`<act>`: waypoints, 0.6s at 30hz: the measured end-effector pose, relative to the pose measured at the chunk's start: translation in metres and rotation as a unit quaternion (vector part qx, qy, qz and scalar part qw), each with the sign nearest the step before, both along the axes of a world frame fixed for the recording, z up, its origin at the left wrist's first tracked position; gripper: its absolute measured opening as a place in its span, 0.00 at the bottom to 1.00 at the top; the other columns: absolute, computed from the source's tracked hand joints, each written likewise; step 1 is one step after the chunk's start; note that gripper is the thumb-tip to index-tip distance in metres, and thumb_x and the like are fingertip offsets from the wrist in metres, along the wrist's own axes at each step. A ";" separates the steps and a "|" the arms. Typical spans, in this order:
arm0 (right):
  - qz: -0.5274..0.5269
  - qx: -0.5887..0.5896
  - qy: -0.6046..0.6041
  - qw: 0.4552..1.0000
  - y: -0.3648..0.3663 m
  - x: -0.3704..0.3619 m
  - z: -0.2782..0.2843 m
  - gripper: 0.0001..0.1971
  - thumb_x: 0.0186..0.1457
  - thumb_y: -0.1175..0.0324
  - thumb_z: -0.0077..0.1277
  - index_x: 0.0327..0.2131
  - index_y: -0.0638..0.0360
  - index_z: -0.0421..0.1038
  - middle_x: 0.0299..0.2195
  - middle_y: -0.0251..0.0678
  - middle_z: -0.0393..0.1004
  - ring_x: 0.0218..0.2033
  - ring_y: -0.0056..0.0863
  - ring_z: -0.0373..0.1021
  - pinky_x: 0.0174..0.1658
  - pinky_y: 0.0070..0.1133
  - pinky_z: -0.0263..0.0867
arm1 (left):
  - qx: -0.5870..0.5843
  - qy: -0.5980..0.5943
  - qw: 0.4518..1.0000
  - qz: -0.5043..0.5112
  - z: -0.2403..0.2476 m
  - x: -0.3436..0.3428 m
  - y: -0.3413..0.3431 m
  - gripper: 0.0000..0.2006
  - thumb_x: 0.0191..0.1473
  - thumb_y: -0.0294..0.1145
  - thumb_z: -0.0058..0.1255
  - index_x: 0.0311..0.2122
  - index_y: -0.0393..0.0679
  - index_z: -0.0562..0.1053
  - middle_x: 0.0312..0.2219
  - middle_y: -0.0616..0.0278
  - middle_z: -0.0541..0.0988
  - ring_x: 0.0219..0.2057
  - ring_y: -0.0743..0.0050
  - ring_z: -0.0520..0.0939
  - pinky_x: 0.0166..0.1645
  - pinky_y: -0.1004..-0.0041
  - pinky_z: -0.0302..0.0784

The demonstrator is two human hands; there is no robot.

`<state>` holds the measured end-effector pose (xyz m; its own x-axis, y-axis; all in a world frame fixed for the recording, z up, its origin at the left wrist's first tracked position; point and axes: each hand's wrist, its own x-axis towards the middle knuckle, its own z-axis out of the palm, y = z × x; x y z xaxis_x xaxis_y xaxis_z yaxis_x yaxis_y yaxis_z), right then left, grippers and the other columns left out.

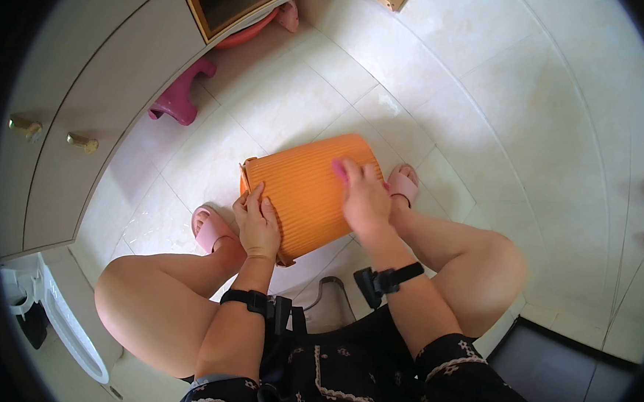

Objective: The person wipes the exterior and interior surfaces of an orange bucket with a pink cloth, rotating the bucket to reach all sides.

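An orange ribbed bin (310,191) lies on its side on the floor between my feet, its rim end towards the left. My left hand (257,223) grips it at that rim end, fingers over the edge and the ribbed wall. Against the right part of the wall, my right hand (367,198) is closed around a small pink object (340,170). Parts of this pink object show on both sides of my fingers; its kind is hidden by the hand.
Pink slippers (213,226) are on my feet, either side of the bin. A magenta stool (179,95) stands by the cabinet (119,73) at the far left. A red basin (249,34) sits partly beneath the cabinet. Light tiles (508,116) cover the floor, wet at left.
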<state>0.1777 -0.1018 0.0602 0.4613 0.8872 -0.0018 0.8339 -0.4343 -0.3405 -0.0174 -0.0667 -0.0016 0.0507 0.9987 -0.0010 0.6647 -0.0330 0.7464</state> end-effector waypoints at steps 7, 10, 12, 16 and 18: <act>0.152 0.044 0.080 0.984 -0.002 -0.050 0.000 0.13 0.49 0.75 0.47 0.37 0.47 0.76 0.37 0.38 0.67 0.35 0.40 0.71 0.35 0.34 0.68 | 0.014 0.017 1.000 -0.006 -0.003 -0.003 -0.001 0.16 0.60 0.37 0.42 0.52 0.54 0.70 0.48 0.48 0.66 0.47 0.51 0.72 0.50 0.63 0.70; 0.064 0.030 0.089 0.993 0.003 -0.013 0.003 0.13 0.49 0.74 0.47 0.36 0.46 0.77 0.37 0.36 0.68 0.35 0.38 0.71 0.35 0.34 0.68 | 0.018 0.020 1.000 -0.009 -0.003 -0.003 -0.001 0.16 0.60 0.37 0.42 0.53 0.54 0.69 0.48 0.48 0.65 0.47 0.51 0.72 0.50 0.63 0.70; -0.012 -0.028 0.057 0.998 0.005 0.010 0.002 0.13 0.48 0.74 0.48 0.36 0.44 0.78 0.36 0.36 0.68 0.35 0.37 0.70 0.35 0.33 0.67 | 0.013 0.016 1.000 -0.013 -0.004 0.002 -0.003 0.16 0.60 0.36 0.42 0.53 0.54 0.69 0.48 0.48 0.65 0.48 0.50 0.72 0.50 0.63 0.70; 0.085 0.038 0.069 0.993 0.001 -0.033 -0.006 0.13 0.48 0.73 0.48 0.36 0.43 0.78 0.36 0.35 0.68 0.36 0.36 0.70 0.35 0.34 0.68 | 0.011 0.020 1.000 -0.007 -0.004 -0.003 -0.003 0.16 0.60 0.37 0.42 0.53 0.53 0.69 0.48 0.47 0.65 0.48 0.51 0.71 0.50 0.63 0.70; 0.095 0.025 0.079 0.992 0.004 -0.052 0.002 0.12 0.49 0.73 0.48 0.35 0.43 0.78 0.37 0.34 0.69 0.36 0.36 0.71 0.35 0.32 0.68 | 0.009 0.027 1.000 -0.009 -0.004 -0.005 -0.002 0.16 0.60 0.37 0.41 0.53 0.53 0.69 0.48 0.48 0.65 0.48 0.51 0.71 0.50 0.63 0.70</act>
<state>0.1252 -0.0981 0.0625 0.2836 0.9588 -0.0138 0.8336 -0.2536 -0.4907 -0.0225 -0.0682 -0.0060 0.0693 0.9975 0.0137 0.7032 -0.0586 0.7086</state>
